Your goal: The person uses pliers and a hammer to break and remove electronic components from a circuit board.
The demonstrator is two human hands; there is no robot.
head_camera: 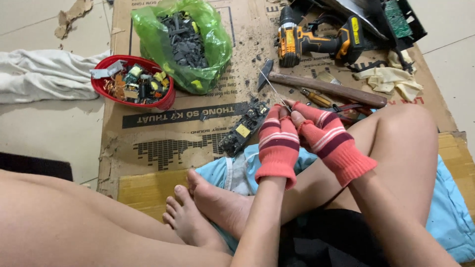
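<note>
On the floor, largest first, we see:
Cardboard sheet point(163, 148): flattened on the tiled floor, carrying nearly everything else.
Blue cloth point(452, 207): under our crossed legs, at the near edge of the cardboard.
White cloth point(44, 74): bunched on the tiles, left of the cardboard.
Green plastic bag point(213, 44): open, full of dark broken pieces, just beside the red bowl.
Cordless drill point(316, 42): yellow and black, lying on its side at the far edge.
Red bowl point(166, 101): holds small electronic parts in a heap.
Hammer point(326, 88): wooden handle, lying across the cardboard just beyond our hands.
Left hand point(277, 143): in a striped pink fingerless glove, fingers curled, touching the right hand; its grip is closed on something too small for us to identify.
Right hand point(329, 138): same kind of glove, grip pinched narrow at the base of the thin metal rod.
Circuit board point(245, 129): dark, with a yellow part, flat on the cardboard just left of our left hand.
Thin metal rod point(274, 89): slanting up and away from our fingertips towards the hammer head.
</note>
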